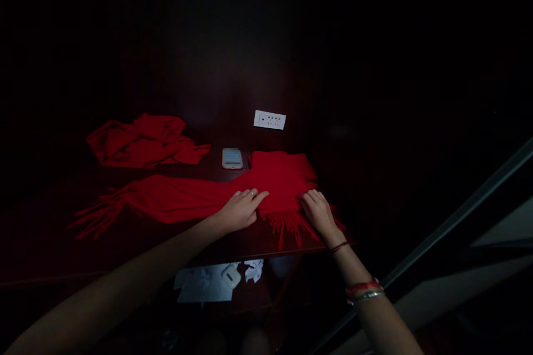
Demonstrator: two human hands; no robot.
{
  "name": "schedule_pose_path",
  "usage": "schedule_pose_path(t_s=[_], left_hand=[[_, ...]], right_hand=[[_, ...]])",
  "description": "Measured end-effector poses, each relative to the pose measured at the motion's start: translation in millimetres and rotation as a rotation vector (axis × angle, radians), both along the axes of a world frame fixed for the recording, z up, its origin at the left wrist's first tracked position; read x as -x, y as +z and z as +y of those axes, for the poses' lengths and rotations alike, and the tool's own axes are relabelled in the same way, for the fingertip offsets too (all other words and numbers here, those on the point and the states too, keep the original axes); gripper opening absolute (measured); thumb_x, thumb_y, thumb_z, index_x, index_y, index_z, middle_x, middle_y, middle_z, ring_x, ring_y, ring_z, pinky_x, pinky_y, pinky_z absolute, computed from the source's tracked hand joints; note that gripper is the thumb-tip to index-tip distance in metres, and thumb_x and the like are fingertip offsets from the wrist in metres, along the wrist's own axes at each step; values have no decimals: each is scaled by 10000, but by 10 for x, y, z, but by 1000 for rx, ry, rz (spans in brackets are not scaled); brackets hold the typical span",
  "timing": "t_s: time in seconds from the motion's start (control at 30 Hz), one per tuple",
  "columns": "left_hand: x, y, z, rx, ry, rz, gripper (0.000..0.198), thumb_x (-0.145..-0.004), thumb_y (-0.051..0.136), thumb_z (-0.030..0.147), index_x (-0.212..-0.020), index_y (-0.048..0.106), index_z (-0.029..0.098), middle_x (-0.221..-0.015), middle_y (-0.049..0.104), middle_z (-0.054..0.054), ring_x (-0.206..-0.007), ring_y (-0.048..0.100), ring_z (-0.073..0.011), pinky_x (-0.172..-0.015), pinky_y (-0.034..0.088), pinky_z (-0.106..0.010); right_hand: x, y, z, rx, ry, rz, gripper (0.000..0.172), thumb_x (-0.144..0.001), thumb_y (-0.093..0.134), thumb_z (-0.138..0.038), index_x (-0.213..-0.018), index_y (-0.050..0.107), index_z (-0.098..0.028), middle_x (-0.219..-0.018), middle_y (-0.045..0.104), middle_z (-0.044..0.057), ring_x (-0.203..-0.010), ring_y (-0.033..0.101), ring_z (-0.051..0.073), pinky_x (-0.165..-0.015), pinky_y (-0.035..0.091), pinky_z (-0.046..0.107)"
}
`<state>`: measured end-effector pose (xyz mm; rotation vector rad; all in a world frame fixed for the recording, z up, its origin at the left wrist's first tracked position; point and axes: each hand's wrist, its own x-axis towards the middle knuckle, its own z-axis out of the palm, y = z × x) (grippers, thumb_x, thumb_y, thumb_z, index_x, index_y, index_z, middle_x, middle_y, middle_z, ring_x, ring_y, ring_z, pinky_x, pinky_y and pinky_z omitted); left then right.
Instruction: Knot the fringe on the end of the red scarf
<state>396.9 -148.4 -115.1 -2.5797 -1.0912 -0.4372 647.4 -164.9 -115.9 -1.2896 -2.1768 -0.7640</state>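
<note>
A red fringed scarf lies on the dark tabletop, its left end bunched and its right part spread into a broad layered patch. My left hand, a ring on one finger, is at the scarf's near edge around the middle, fingers curled on the cloth and one finger stretched to the right. Over the right edge, my right hand has its fingers bent together on the cloth; their tips are partly hidden. Fringe strands hang toward the table's front edge between the two hands.
Another crumpled red cloth lies at the back left. Behind the scarf is a phone-like device, below a white wall socket. A shelf underneath holds papers and a small white case. A pale-edged panel slants along the right.
</note>
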Motion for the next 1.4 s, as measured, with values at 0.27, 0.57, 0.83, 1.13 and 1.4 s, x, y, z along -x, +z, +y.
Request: schedule_pose_path(t_s=[0.27,0.57,0.83,1.13,1.4], left_hand=[[-23,26,45,-44,66,51,635,-731,333,20,-1305,138,210,-1027,523,-111,-925,510,-206,-761,384,-315],[209,206,60,48,-5,153,683,-708,306,-19,-1313,68,189,-882,579,-72,-780,568,-161,-684,403,-250],[145,166,-22,-17,-128,104,502,-762,376,92,-1239,269,206,-1159,448,-90,-1013,465,-188,-815,367,-280],[84,132,40,-45,-145,81,224,-796,358,103,-974,474,176,-949,527,-78,-906,500,-177,-785,387,-284],[106,183,55,-17,-241,54,279,-779,434,168,-1056,411,193,-939,516,-38,-869,496,-159,-758,389,-250]], right_hand=[[17,202,76,0,-33,-85,174,-830,383,-200,-796,551,-170,-725,529,47,-700,433,161,-638,282,270],[186,247,53,31,32,-268,162,-813,404,-160,-872,550,-199,-767,537,39,-732,425,163,-693,276,278],[55,205,12,31,60,-225,188,-823,393,-153,-896,563,-179,-751,553,40,-704,437,155,-672,292,270],[30,93,-13,30,109,-105,195,-838,365,-173,-805,556,-157,-666,550,35,-646,444,141,-648,293,257],[87,198,-3,43,92,-138,199,-844,355,-193,-872,551,-179,-740,557,40,-705,450,152,-681,296,272]])
